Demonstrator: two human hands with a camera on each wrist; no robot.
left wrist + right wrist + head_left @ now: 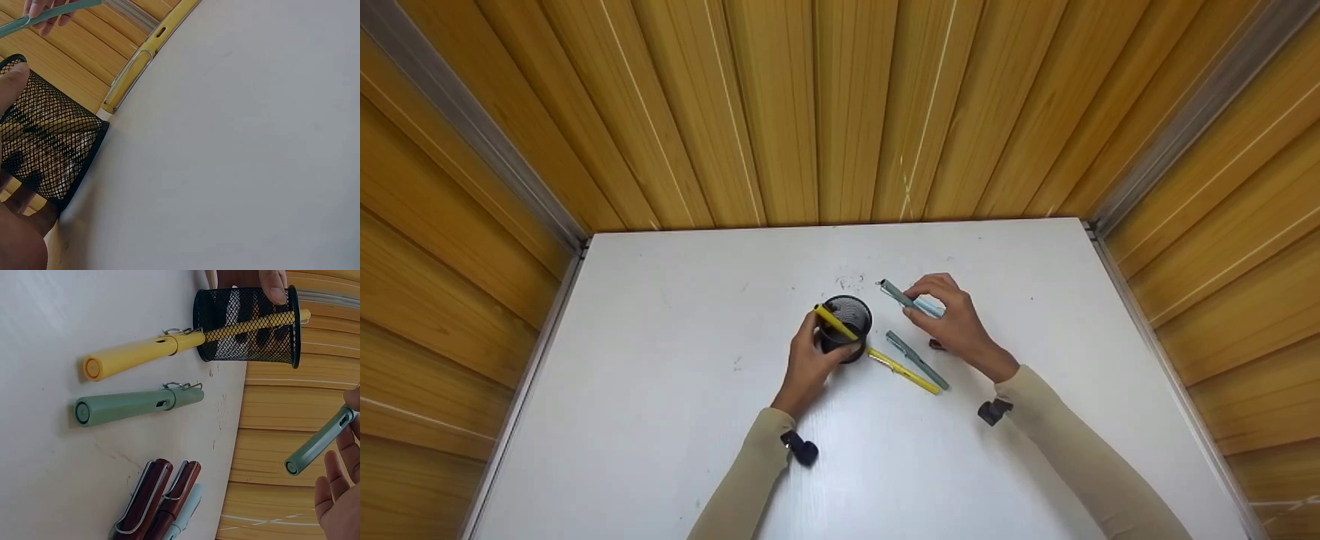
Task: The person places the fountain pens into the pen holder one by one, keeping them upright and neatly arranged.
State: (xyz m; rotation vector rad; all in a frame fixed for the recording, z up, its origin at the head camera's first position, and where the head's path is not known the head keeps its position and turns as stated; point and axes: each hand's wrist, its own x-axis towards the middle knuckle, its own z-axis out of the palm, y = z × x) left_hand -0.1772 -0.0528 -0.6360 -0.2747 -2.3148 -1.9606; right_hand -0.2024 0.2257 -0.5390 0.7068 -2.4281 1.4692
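Between the fingers of the right hand (952, 322) sits a pale green pen (906, 299), pinched near one end and lifted off the white worktop (675, 315); its free end points away from the palm, toward the black mesh cup (847, 327). In the right wrist view this pen (319, 441) is clearly in the air, with the wooden wall behind it, and the fingers (337, 478) below it are curled loosely.

Around the mesh cup are the fingers of the left hand (810, 360), which hold it from the near side, the thumb on its rim. The left wrist view shows the thumb (12, 84) pressing on the upper wall of the cup (50, 152), which stands on the worktop. One yellow pen (835, 322) lies across the mouth of the cup, just beside these fingers.

Just beyond the left fingers, on the side of the right hand, a second yellow pen (904, 370) lies flat on the worktop, one end close to the foot of the cup. A second green pen (916, 360) lies just beside it, almost parallel, between both hands.

Under the right palm, the right wrist view shows two dark red pens (152, 500) and one light blue pen (183, 514) lying close together on the worktop
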